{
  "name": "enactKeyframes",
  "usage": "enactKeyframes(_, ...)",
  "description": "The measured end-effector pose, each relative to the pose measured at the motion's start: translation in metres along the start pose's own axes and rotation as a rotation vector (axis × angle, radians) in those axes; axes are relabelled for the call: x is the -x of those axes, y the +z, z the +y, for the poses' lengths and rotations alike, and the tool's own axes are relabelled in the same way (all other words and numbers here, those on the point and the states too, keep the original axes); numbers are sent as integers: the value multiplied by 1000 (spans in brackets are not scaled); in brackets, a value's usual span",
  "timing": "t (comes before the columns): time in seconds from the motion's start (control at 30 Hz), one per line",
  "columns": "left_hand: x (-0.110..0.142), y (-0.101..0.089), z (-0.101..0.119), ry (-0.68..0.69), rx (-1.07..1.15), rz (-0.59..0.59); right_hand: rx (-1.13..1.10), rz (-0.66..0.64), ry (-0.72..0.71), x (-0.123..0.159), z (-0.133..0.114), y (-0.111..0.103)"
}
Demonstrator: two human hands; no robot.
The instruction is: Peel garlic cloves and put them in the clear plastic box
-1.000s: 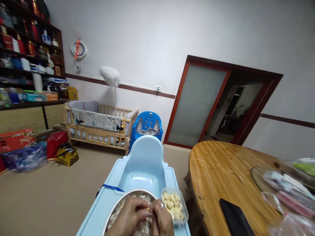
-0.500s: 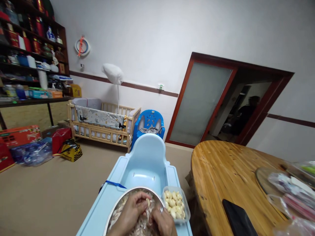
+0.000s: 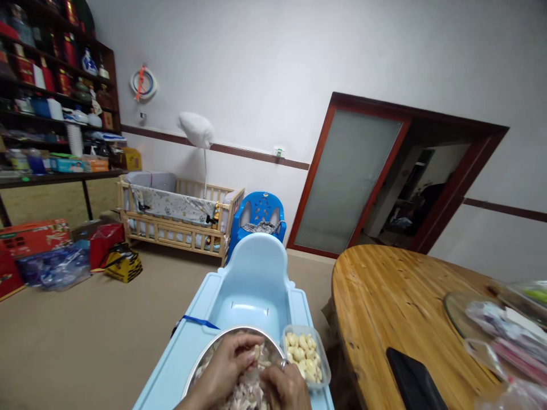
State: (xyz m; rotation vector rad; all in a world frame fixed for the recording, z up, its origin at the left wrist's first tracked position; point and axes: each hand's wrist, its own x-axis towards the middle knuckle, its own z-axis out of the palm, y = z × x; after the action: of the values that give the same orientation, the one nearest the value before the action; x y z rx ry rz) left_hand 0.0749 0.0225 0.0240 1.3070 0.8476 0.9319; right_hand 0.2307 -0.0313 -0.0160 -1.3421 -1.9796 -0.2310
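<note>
Our left hand (image 3: 227, 363) pinches a garlic clove (image 3: 257, 351) over the steel bowl (image 3: 245, 328); our right hand (image 3: 288, 385) curls nearby, its grip we cannot tell

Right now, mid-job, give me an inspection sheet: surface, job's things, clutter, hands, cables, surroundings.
Surface: light-blue plastic seat, bearing steel bowl and clear tub.
Job's things: papery skins in the bowl; peeled cloves in the tub.
Clutter: black flat object and plastic bags on wooden table.
Hands: left hand pinches a garlic clove over the bowl; right hand beside it, grip unclear.
Cables: nothing seen; blue strap on the seat.
Surroundings: crib, blue chair, shelves, sliding door.
</note>
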Motion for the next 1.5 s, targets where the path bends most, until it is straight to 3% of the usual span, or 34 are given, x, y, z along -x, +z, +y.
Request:
enactKeyframes(0.17, 3, 1, 2, 29, 28, -5, -28, 49, 124, 0, 0, 1)
enactKeyframes(0.37, 6, 3, 11, 105, -151, 6, -214, 59, 225, -13, -7, -3)
enactKeyframes(0.5, 6, 2, 10, 147, -289, -16, -276, 36, 227, -16, -9, -3)
enactKeyframes(0.77, 7, -1, 4, 410, -769, -10, -310, 59, 187, -18, -11, -7)
enactKeyframes(0.93, 4, -2, 4, 455, -871, -57, -370, 38, 173, -20, -11, -8)
enactKeyframes(1.17, 5, 2, 3, 454, -877, -21, -520, 111, 274, -18, -10, 1)
enactKeyframes(1.3, 6, 5, 3, 374, -874, 30, -638, 118, 450, -13, -7, 4)
enactKeyframes(1.5, 9, 4, 10, 219, -959, 75, -871, 252, 695, -9, 2, 3)
